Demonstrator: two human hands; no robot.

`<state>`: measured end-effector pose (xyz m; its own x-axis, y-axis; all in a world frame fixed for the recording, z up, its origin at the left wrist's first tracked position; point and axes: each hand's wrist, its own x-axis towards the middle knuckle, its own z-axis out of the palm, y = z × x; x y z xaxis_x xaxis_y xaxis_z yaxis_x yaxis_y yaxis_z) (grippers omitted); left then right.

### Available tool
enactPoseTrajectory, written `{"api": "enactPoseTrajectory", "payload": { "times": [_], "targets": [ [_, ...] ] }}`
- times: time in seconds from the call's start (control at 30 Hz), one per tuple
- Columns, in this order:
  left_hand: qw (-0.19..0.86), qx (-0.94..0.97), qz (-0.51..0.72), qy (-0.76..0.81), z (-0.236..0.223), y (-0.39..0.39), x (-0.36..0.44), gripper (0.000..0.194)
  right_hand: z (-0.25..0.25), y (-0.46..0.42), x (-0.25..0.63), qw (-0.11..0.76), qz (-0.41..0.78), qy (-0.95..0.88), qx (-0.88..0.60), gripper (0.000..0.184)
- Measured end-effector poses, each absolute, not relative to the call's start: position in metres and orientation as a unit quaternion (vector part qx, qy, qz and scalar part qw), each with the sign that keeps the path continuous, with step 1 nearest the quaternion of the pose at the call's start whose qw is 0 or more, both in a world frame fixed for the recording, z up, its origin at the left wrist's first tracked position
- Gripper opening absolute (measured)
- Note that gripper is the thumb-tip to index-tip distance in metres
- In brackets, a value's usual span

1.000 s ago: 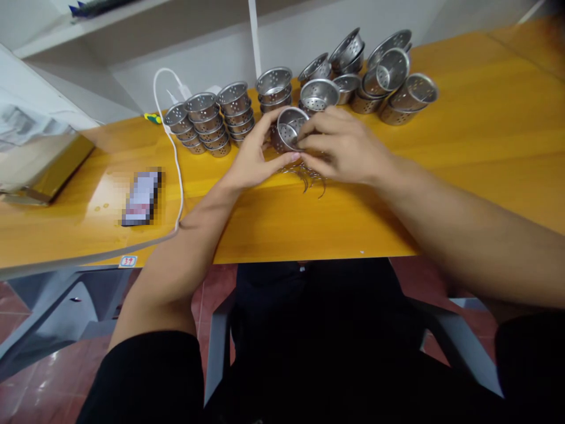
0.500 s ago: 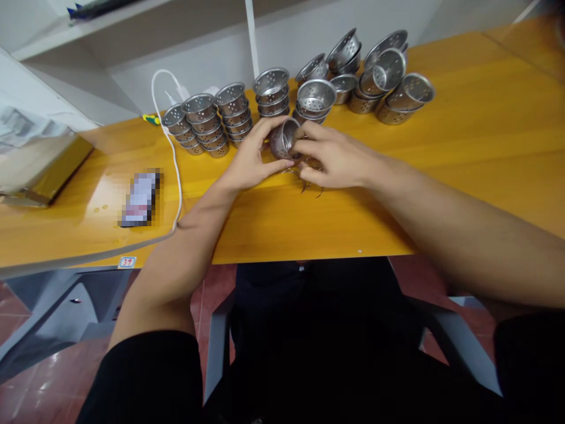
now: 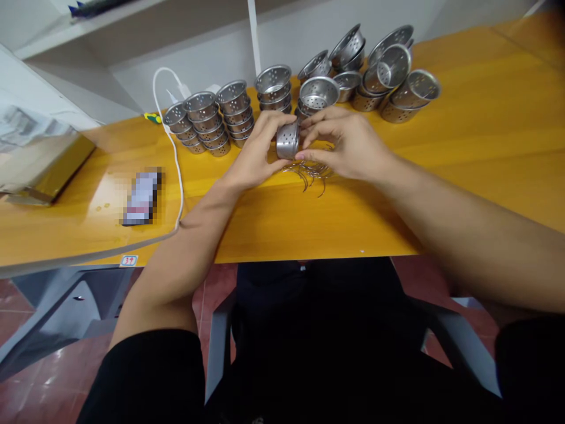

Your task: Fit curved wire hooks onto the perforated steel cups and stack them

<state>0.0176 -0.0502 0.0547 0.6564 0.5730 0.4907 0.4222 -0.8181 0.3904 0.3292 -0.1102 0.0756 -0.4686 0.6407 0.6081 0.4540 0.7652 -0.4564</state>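
My left hand is closed around a small perforated metal strainer basket, thumb below and fingers over the top. The basket lies tilted on its side, its holed base facing left and its rim to the right. At the rim, my right hand curls in, thumb at the lower edge and fingertips at the upper edge. Whether a wire is also between its fingers is hidden. Beneath that hand, several thin curved wires lie in a loose pile on the yellow table.
Stacks of strainer baskets line the back left, with more stacked baskets at the back right, some leaning. A white cable runs past a phone. A cardboard box sits at the far left, below a shelf.
The basket has turned in my hands: its open mouth faced me before, and now its holed side and base show. My right fingers have moved from inside the mouth to the rim.
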Motion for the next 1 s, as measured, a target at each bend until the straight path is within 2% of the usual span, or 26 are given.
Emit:
{"api": "enactPoseTrajectory", "payload": {
  "times": [0.27, 0.43, 0.63, 0.83, 1.0],
  "targets": [
    [0.111, 0.904, 0.297, 0.288, 0.064, -0.054, 0.019, 0.104, 0.083, -0.117, 0.330, 0.361, 0.091, -0.860, -0.349, 0.028],
    [0.154, 0.886, 0.314, 0.303, 0.062, -0.060, 0.017, 0.113, 0.086, -0.113, 0.339, 0.364, 0.135, -0.871, -0.303, 0.026],
    [0.160, 0.899, 0.289, 0.289, 0.062, -0.061, 0.009, 0.108, 0.085, -0.110, 0.348, 0.314, 0.186, -0.887, -0.284, 0.043],
    [0.095, 0.886, 0.331, 0.310, 0.053, -0.041, 0.002, 0.107, 0.074, -0.100, 0.354, 0.276, 0.170, -0.897, -0.302, 0.038],
    [0.109, 0.870, 0.356, 0.325, 0.041, -0.034, 0.002, 0.108, 0.074, -0.097, 0.358, 0.229, 0.122, -0.907, -0.331, 0.036]
  ]
}}
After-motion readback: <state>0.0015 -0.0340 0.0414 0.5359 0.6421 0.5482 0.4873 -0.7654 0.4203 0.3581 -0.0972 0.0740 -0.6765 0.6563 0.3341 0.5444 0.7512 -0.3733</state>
